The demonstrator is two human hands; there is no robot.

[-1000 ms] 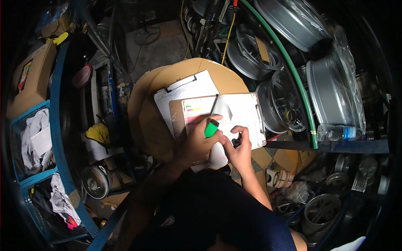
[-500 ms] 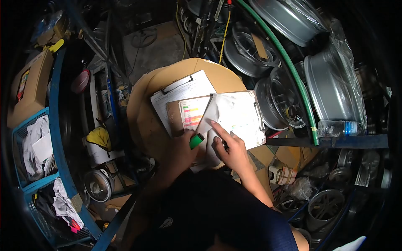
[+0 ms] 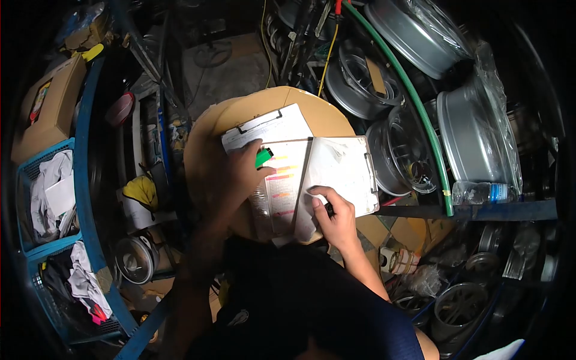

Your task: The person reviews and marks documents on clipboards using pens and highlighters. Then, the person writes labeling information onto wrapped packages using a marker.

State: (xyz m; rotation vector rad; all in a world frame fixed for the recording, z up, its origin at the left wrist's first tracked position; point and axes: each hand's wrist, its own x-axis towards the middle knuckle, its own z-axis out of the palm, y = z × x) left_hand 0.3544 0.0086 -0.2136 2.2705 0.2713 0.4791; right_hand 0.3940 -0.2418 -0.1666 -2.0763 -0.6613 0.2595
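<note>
My left hand [image 3: 246, 168] holds a green marker [image 3: 264, 157] over the left edge of a clipboard, its thumb and fingers spread around it. My right hand [image 3: 336, 217] rests on the clipboard's lifted white sheets [image 3: 336, 171], curled round a small black object [image 3: 329, 209], perhaps a cap. Under the sheets, a printed page [image 3: 282, 189] with pink, orange and yellow highlighted rows lies exposed. A second clipboard [image 3: 267, 125] with papers sits partly beneath, at the upper left. Both lie on a round cardboard surface [image 3: 207, 156].
Silver wheel rims [image 3: 474, 132] fill the right rack behind a green hose [image 3: 414, 96]. A plastic bottle [image 3: 489, 192] lies on the right shelf. On the left are blue baskets [image 3: 27, 210] with cloths and a cardboard box [image 3: 51, 114].
Both hands were together over the clipboard and have parted. The left, with the green marker, moved up and left; the right stays on the sheets, which are now folded back, exposing the highlighted page.
</note>
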